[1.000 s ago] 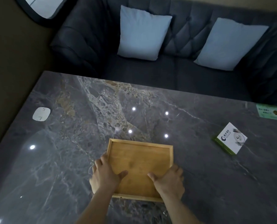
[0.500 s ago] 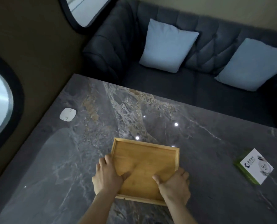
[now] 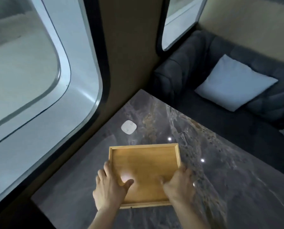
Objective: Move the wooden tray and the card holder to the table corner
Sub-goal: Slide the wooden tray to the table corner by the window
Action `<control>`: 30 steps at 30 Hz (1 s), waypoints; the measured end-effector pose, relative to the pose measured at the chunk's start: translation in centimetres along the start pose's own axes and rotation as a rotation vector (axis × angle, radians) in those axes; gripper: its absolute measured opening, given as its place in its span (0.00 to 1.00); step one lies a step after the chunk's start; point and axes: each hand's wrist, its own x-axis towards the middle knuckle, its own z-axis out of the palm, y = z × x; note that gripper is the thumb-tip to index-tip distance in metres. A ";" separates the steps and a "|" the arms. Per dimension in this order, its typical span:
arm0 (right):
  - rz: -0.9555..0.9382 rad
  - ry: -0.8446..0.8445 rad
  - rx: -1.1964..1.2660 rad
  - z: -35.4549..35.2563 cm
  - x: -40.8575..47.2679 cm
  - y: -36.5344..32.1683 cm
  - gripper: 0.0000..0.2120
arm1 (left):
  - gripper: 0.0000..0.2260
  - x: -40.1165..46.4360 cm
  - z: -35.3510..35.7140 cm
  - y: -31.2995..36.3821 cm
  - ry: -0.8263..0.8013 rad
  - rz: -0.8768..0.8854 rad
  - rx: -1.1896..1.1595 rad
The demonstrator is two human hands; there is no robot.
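There, on the dark marbled worktop [image 3: 220,187], a small white rounded pad [image 3: 129,127] lay above the wooden tray [image 3: 144,164], toward the worktop's upper corner, apart from the tray's far rim. A dark sofa [image 3: 195,63] with a pale blue cushion [image 3: 235,83] filled the upper right; a window [image 3: 30,71] took the upper left. The tray sat at lower centre. The left hand [image 3: 109,190] clasped its left edge, thumb inside; the right hand [image 3: 179,184] clasped the right edge, each grip closed on the rim.
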 end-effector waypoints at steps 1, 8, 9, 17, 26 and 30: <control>-0.034 0.000 0.001 0.1 0.4 -1.6 0.47 | 0.50 0.8 -0.2 -0.6 0.010 -0.028 -0.020; -0.301 0.061 -0.037 0.5 3.3 -11.1 0.52 | 0.42 4.4 -1.1 -3.9 0.022 -0.175 -0.076; -0.337 0.060 -0.046 0.7 3.8 -12.3 0.53 | 0.39 4.8 -1.2 -4.3 0.015 -0.192 -0.084; -0.546 -0.010 -0.051 2.3 6.5 -19.1 0.47 | 0.28 7.3 -1.7 -6.6 -0.004 -0.250 -0.105; -0.603 -0.175 -0.089 4.1 9.6 -21.4 0.46 | 0.27 9.8 -1.3 -7.1 0.007 -0.209 -0.059; -0.601 -0.247 -0.091 5.1 10.3 -21.1 0.49 | 0.29 10.1 -1.2 -7.1 -0.024 -0.195 -0.013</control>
